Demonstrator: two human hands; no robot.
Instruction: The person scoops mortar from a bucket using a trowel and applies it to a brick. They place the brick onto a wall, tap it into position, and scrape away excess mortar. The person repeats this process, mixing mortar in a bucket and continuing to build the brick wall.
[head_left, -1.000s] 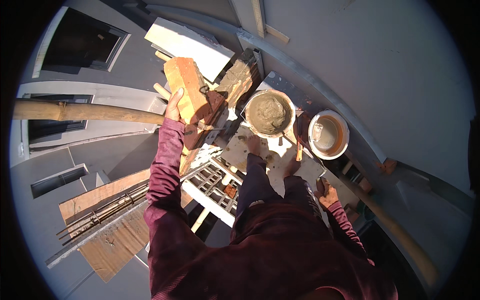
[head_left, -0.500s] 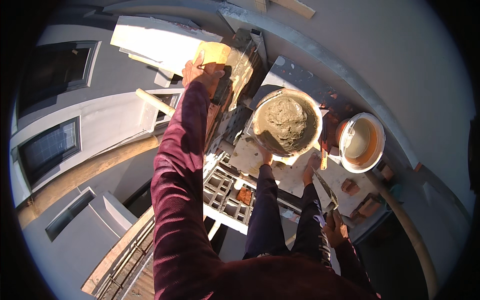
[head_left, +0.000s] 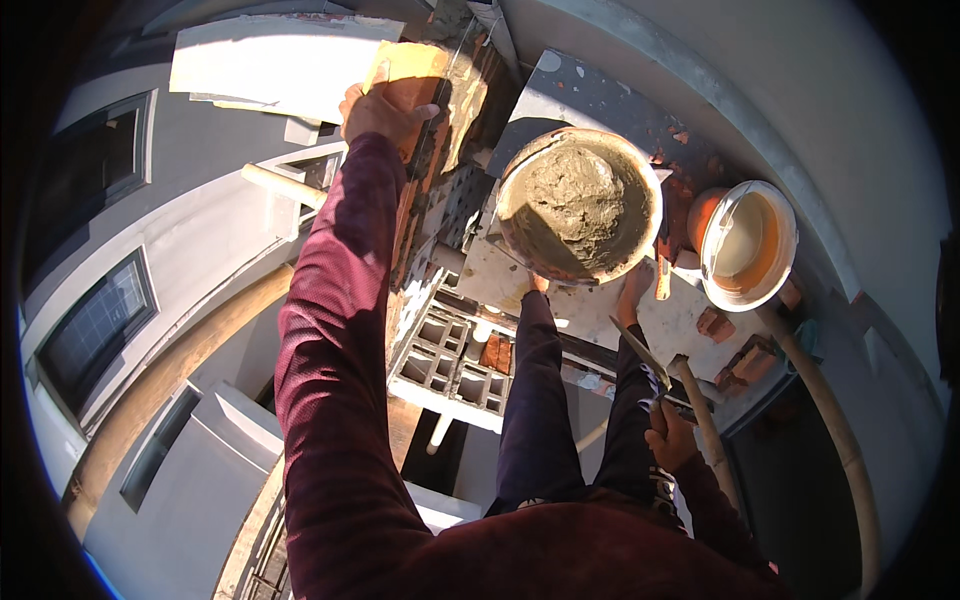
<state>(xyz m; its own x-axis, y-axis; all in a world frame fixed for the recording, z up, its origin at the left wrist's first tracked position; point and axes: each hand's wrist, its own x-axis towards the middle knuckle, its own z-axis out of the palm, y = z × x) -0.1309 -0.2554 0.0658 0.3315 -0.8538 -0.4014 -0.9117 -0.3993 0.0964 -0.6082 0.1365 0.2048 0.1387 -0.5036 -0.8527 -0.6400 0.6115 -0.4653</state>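
My left hand (head_left: 385, 118), arm stretched far forward, is closed around an orange brick (head_left: 415, 70), thumb on its right side. That brick sits at the top of a brick wall, beside a mortar-smeared strip (head_left: 470, 95) and a taut thin line. Close to my body, my right hand (head_left: 674, 440) grips the handle of a trowel (head_left: 641, 350), whose blade points up and left over my leg. Ahead of my bare feet stands a round bucket (head_left: 656, 190) full of grey-brown mortar (head_left: 572, 205).
Right of the mortar stands an orange-and-white bucket (head_left: 790, 240), with a long orange-handled tool (head_left: 663, 280) between them. Broken bricks (head_left: 716, 324) lie on the speckled board (head_left: 600, 305). Hollow blocks (head_left: 440, 345) are left of my legs. Wooden poles (head_left: 835, 440) and a white panel (head_left: 270, 62) stand around.
The whole view has shifted, with the buckets and feet higher in the picture. My left hand stays on the brick. The trowel blade has tilted further to the left.
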